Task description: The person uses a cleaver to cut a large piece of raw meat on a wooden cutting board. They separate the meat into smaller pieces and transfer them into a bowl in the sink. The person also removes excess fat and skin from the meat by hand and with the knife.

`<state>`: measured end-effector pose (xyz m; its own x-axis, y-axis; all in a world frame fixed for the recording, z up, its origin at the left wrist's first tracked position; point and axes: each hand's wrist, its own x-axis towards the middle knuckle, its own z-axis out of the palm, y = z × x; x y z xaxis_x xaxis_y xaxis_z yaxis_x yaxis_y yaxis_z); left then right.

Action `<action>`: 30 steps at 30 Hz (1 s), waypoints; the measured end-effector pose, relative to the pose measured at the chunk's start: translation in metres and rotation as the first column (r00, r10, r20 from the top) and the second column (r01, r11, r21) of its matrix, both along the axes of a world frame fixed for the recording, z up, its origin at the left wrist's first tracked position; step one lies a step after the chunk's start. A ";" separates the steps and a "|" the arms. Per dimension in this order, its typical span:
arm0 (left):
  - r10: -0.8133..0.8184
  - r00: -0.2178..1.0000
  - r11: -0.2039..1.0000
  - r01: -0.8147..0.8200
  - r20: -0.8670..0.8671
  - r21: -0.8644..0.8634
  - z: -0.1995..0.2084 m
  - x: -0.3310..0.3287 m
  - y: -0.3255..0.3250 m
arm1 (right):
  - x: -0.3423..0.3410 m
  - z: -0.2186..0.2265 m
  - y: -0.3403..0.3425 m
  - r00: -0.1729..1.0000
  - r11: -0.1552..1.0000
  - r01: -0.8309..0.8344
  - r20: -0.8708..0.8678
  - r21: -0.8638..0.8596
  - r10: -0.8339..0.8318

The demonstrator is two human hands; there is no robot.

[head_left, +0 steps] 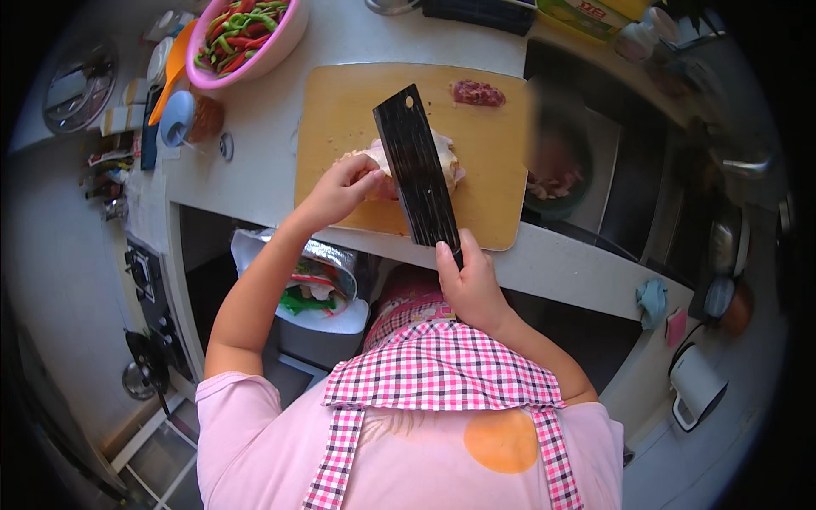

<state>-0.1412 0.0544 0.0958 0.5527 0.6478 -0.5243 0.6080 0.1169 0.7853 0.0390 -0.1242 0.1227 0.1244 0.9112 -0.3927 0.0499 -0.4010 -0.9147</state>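
My right hand [470, 280] is wrapped round the handle end of a black cleaver [414, 170], whose broad blade reaches away from me over the cutting board [336, 102]. Under and beside the blade lies a pale piece of raw meat with skin, looking like poultry [374, 157]; the blade hides its middle. At its left end, my left hand [344, 189] is closed with fingertips gripping the meat. Whether the cleaver's edge touches the meat, I cannot tell. A smaller dark red chunk of meat [478, 93] sits at the board's far right.
A pink bowl of red and green chillies [246, 42] stands far left, near an orange spatula [174, 68] and a blue-lidded jar [191, 119]. Right of the board, a dark bowl holding meat [557, 174] is partly blurred. Below the counter edge hangs a lined waste bin [319, 289].
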 end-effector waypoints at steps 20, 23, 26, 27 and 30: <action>0.288 0.869 0.939 -0.174 0.402 -0.297 -0.034 -0.020 0.004 | -0.042 -0.029 0.081 0.971 0.969 0.239 0.001 -0.064 -0.240; 0.414 0.797 0.884 -0.235 0.440 -0.405 -0.038 -0.023 0.004 | -0.034 -0.013 0.072 0.884 0.936 0.221 -0.351 -0.272 -0.311; 0.475 0.723 0.843 -0.210 0.502 -0.495 -0.040 -0.026 0.005 | -0.034 0.004 0.052 0.799 0.911 0.154 -0.494 -0.382 -0.343; 0.484 0.700 0.833 -0.183 0.525 -0.522 -0.042 -0.027 0.003 | -0.038 -0.001 0.056 0.795 0.917 0.190 -0.493 -0.352 -0.354; 0.563 0.594 0.775 -0.138 0.575 -0.616 -0.055 -0.031 -0.005 | -0.039 -0.024 0.088 0.772 0.906 0.277 -0.487 -0.318 -0.408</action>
